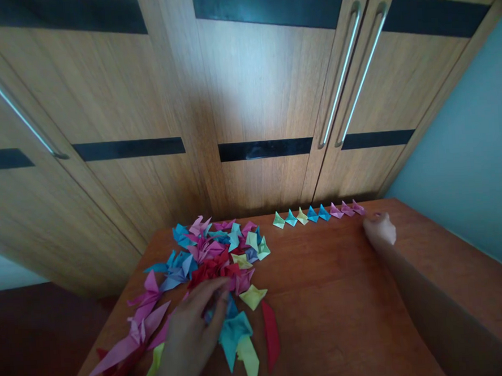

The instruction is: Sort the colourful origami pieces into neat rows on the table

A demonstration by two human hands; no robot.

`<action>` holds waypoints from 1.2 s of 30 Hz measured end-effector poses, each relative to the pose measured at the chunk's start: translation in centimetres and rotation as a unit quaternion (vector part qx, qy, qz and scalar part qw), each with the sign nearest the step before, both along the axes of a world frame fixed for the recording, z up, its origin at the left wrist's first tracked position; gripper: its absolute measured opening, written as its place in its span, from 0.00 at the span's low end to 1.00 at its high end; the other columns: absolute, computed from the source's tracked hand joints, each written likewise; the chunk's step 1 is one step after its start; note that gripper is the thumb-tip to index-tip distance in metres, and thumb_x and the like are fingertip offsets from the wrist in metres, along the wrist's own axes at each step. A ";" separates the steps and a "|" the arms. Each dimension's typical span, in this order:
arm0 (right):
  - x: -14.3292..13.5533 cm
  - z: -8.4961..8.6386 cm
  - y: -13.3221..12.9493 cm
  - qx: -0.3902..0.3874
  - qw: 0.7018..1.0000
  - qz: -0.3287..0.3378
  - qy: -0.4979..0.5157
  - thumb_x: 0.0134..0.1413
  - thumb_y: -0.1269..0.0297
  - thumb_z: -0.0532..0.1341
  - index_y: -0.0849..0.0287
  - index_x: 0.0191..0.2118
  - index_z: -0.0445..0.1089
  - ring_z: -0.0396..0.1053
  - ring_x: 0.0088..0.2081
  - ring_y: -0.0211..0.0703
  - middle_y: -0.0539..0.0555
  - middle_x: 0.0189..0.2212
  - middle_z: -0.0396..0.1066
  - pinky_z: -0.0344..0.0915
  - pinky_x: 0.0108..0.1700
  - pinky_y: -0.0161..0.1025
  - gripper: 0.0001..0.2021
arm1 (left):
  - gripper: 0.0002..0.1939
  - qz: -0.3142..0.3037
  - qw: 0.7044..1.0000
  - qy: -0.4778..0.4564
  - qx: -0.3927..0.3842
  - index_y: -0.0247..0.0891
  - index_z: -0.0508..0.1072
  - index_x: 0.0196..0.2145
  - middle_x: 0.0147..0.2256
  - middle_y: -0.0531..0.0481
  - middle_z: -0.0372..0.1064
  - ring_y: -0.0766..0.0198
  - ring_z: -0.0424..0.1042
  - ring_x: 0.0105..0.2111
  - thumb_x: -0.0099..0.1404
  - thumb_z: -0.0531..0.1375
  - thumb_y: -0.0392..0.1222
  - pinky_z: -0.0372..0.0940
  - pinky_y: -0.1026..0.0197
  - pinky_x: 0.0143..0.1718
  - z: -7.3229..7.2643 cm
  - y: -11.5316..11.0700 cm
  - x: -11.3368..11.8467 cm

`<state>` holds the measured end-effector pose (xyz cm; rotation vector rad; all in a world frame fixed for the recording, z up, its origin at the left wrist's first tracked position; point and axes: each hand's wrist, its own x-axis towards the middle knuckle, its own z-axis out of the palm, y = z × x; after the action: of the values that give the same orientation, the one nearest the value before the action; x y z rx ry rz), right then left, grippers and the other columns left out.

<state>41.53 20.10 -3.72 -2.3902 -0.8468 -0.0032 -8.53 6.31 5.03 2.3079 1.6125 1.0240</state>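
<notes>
Over the near side of a heap of folded paper pieces [210, 250], my left hand [191, 328] has its thumb and fingers curled together. What sits between the fingertips, if anything, is hidden; blue paper shows around them. Just right of it lie a teal paper crane [236, 330] and a yellow folded piece [252, 297]. My right hand [380, 230] is closed low over the table, at the right end of a row of small folded paper pieces [302, 216]. Its fingertips are too small to make out. The nearest piece in the row is a pink one [357, 207].
The brown wooden table [325, 297] backs onto a wooden cabinet [262, 85] with long metal handles [341, 74]. A pale blue wall [466, 158] borders the right side. A red paper piece [271, 334] and a large pink crane [135, 337] lie towards the front.
</notes>
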 end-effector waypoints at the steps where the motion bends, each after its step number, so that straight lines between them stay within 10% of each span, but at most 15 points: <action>1: -0.3 -0.1 -0.7 0.013 1.000 0.003 0.001 0.49 0.59 0.56 0.64 0.50 0.63 0.70 0.41 0.59 0.67 0.37 0.71 0.65 0.40 0.48 0.23 | 0.11 0.006 1.000 0.011 -0.001 0.44 0.73 0.42 0.40 0.51 0.76 0.60 0.75 0.39 0.64 0.55 0.44 0.69 0.61 0.41 -0.1 0.3 -0.7; 18: -11.1 -0.5 -7.5 0.085 0.980 0.172 0.044 0.50 0.59 0.55 0.59 0.46 0.67 0.69 0.31 0.45 0.51 0.26 0.72 0.57 0.30 0.35 0.17 | 0.20 -0.033 0.989 0.105 -0.101 0.41 0.73 0.43 0.45 0.46 0.71 0.58 0.71 0.43 0.58 0.50 0.29 0.64 0.58 0.46 -1.3 1.7 -2.5; 36: -12.2 0.2 -8.1 0.086 0.976 0.202 0.015 0.52 0.64 0.55 0.59 0.47 0.67 0.70 0.31 0.43 0.51 0.27 0.72 0.57 0.30 0.34 0.16 | 0.08 -0.065 0.996 0.011 -0.066 0.42 0.72 0.32 0.34 0.51 0.73 0.61 0.72 0.36 0.62 0.55 0.44 0.65 0.62 0.39 -0.3 1.7 -3.0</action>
<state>29.30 11.97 -3.54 -2.0178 -1.2492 0.1162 -11.52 7.98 4.77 2.3089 1.4682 0.8400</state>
